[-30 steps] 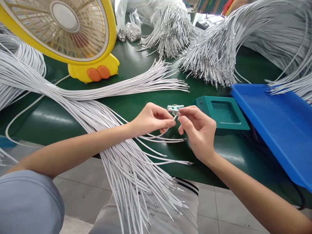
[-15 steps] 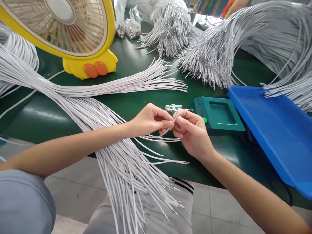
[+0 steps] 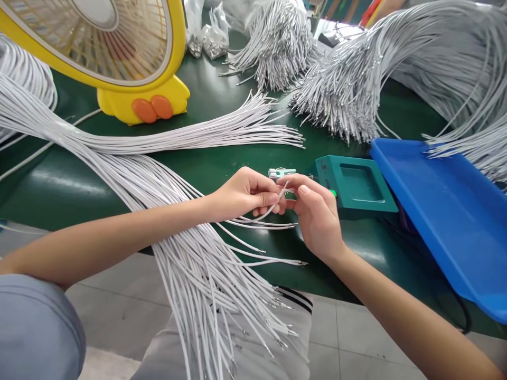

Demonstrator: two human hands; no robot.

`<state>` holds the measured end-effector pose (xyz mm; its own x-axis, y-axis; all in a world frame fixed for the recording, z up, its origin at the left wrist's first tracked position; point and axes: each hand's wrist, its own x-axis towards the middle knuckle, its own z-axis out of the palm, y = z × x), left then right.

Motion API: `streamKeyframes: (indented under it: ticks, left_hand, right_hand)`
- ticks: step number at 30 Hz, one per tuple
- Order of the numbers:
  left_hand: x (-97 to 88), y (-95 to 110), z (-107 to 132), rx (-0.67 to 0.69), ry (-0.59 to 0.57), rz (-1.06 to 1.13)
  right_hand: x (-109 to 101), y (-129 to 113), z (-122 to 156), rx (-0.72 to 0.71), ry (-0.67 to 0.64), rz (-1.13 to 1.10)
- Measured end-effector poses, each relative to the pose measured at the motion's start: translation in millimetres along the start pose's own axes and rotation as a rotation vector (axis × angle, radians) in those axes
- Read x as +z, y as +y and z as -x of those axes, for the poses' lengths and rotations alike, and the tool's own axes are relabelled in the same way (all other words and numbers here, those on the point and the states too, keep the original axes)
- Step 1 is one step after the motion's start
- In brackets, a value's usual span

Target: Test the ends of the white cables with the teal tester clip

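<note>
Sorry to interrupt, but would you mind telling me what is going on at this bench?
A person seated at the green table holds one white cable in both hands: the left hand pinches it just behind its end, and the right hand fingers the bare tip. A thick bundle of similar cables fans across the table under the left forearm and off its edge. A teal box and blue tray lie to the right.

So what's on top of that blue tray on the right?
Only grey wire tips lie over the far edge of the blue tray; the rest in view is bare plastic. Its right end runs off the picture, so that part can't be seen.
</note>
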<state>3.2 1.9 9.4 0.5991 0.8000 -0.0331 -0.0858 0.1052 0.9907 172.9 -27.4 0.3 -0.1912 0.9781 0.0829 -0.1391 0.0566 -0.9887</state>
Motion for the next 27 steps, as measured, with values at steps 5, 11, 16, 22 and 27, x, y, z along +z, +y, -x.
streamKeyframes:
  ticks: [5,11,16,22,27]
  left_hand:
    - [1.9,1.9,0.6,-0.012,0.077,-0.010]
    - [1.4,3.8,1.2,-0.054,0.096,0.033]
    - [-0.2,-0.8,1.6,-0.094,-0.095,0.028]
    - [-9.4,-13.3,3.9,0.719,0.167,-0.753]
    - [-16.9,-15.9,2.3,1.107,0.262,-1.000]
  right_hand:
    - [0.4,-2.1,1.4,-0.159,-0.013,0.157]
    - [-1.8,-2.7,-1.8,-0.504,0.091,0.622]
    - [-6.2,-6.9,-1.8,-0.663,0.039,0.882]
    - [4.3,-17.5,4.7,0.143,-0.088,0.136]
    - [11.2,-28.2,5.8,0.643,-0.243,-0.425]
